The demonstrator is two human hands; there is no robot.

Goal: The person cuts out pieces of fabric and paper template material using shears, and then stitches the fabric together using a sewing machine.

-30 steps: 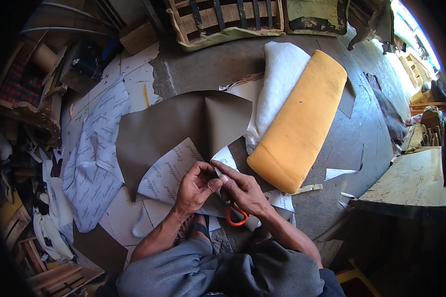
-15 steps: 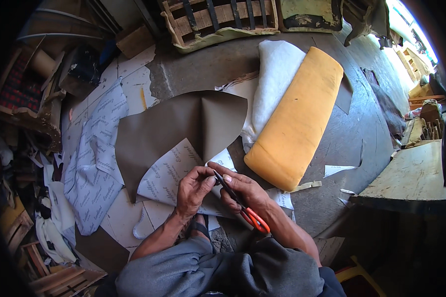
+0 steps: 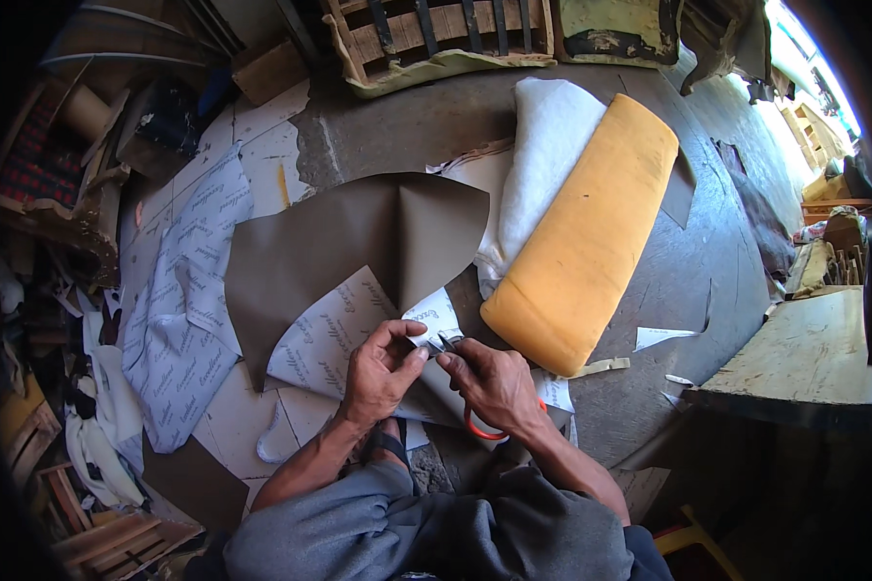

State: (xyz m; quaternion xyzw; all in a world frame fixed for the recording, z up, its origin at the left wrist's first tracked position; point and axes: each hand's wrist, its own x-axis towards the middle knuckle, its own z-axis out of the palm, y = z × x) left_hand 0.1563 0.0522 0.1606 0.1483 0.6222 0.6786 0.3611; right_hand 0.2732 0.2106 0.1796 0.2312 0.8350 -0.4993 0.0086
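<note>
On the floor, a brown sheet is spread. Its pale-backed edge is pinched by the left hand; scissors are gripped by the right hand. Tautness is advised for clean snipping.

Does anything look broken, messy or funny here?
Yes. The pale tiles stop at a jagged edge, as if broken. White scraps lie loose on the floor, right of the foam's near end. Nothing looks odd about the scissors in the right hand, though they're partly hidden.
</note>
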